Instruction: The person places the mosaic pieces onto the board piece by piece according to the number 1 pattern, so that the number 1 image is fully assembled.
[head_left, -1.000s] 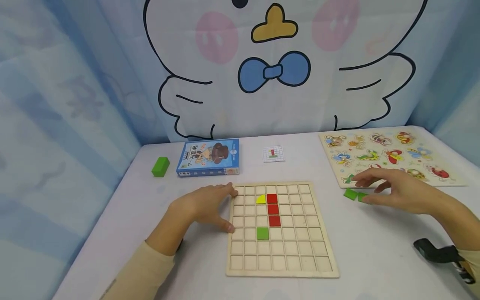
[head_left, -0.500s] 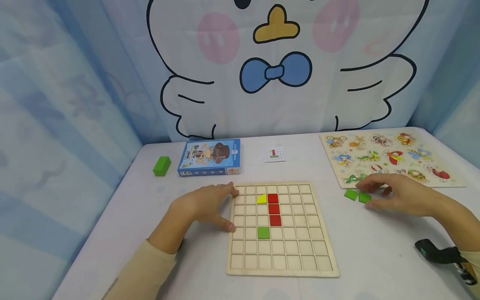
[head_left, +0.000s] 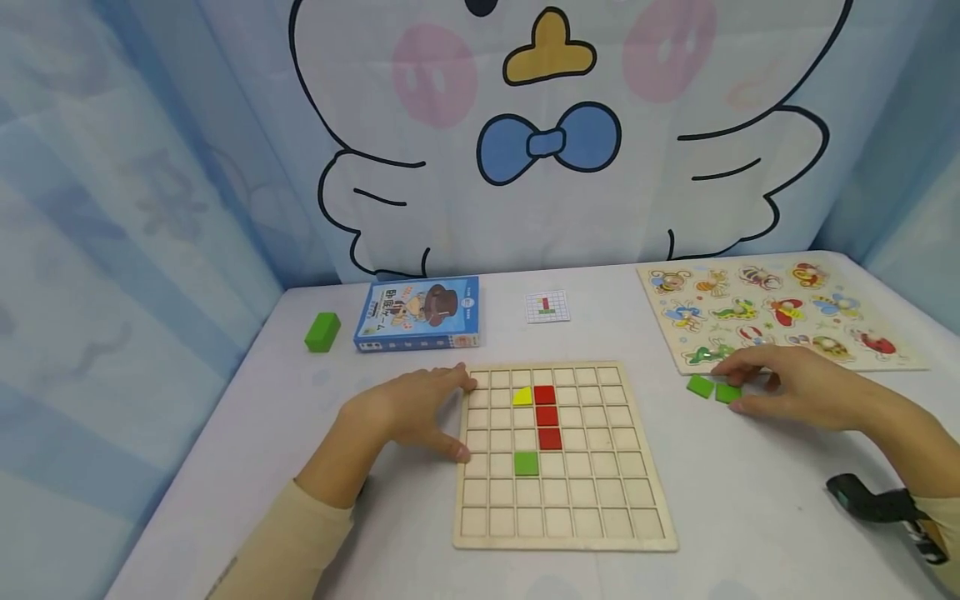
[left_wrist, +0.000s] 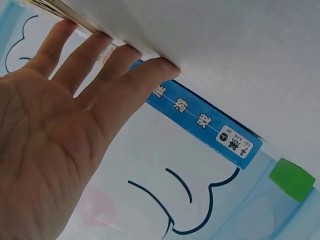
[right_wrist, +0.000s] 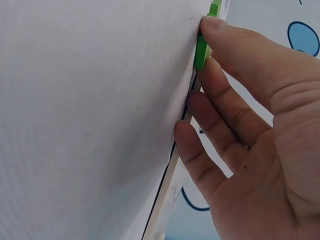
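Note:
Beside the wooden grid board (head_left: 600,525), my left hand (head_left: 408,408) touches its left edge with thumb and fingertips, the fingers spread. Three red tiles (head_left: 547,416) form a column on the grid. A yellow tile (head_left: 522,397) with a cut corner adjoins the top red one, and a green tile (head_left: 527,463) lies lower left of the column. At the right, thumb and index finger of my right hand (head_left: 798,387) pinch a square green tile (head_left: 726,393), also seen edge-on as a green tile (right_wrist: 200,52) in the right wrist view. Another green tile (head_left: 701,386) lies just left of it.
A picture board of insects (head_left: 787,312) lies right behind my right hand. At the back are a small gridded pattern card (head_left: 547,307), a blue game box (head_left: 417,315) and a green block (head_left: 322,332). A printed curtain (head_left: 555,208) hangs behind the table.
My right thumb has shifted to the near right side of the green tile, and the index finger has come down at its far side. The left hand stays at the board's edge.

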